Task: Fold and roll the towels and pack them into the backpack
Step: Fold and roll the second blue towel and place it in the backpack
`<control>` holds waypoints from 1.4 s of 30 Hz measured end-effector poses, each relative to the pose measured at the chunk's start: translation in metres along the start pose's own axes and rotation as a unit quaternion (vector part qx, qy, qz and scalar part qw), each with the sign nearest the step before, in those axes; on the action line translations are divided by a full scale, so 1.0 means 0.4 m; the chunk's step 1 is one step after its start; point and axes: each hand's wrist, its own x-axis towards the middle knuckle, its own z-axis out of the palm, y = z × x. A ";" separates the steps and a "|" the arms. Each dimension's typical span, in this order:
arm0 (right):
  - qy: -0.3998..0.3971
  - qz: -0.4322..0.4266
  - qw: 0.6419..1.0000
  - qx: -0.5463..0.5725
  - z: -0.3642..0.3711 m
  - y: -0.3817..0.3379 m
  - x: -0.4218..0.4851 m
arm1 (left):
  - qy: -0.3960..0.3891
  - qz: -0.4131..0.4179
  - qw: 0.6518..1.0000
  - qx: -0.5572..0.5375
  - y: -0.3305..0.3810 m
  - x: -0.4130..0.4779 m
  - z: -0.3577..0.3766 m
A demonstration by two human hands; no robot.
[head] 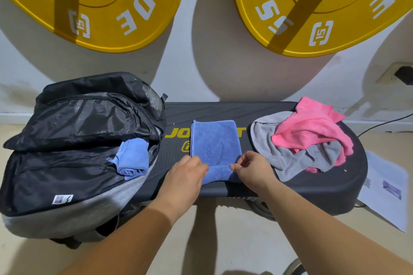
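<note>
Partly, the folded blue towel (215, 140) hides under both hands: left hand (186, 173) grips its near edge, fingertips unseen; right hand (253, 171) pinches the same edge.

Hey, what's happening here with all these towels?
A person is packing towels. The left hand and right hand grip the near end of a folded blue towel on a dark platform, seemingly about to roll it. A rolled towel, also blue, already sits in the open backpack at the left. A grey towel and a pink towel lie crumpled at the right, not yet folded.
</note>
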 end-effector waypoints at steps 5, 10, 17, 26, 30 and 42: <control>0.108 -0.205 0.948 -0.218 0.019 0.021 -0.015 | -0.035 -0.004 0.999 -0.009 -0.012 -0.045 0.016; 0.116 -0.336 0.874 -0.331 0.014 0.075 -0.039 | -0.027 -0.054 0.997 -0.042 -0.008 -0.037 0.020; 0.061 -0.298 0.890 -0.341 0.000 0.050 -0.039 | -0.088 -0.102 0.990 -0.049 -0.008 -0.009 0.002; -0.044 -0.107 0.989 -0.092 -0.014 0.018 -0.031 | -0.007 -0.207 0.963 -0.172 -0.017 0.003 -0.038; 0.014 -0.149 0.982 -0.115 0.000 0.016 -0.019 | 0.026 0.002 1.000 0.002 -0.011 -0.007 -0.012; 0.140 -0.402 0.828 -0.364 0.032 0.055 -0.032 | -0.027 -0.065 0.997 -0.043 -0.013 -0.001 0.002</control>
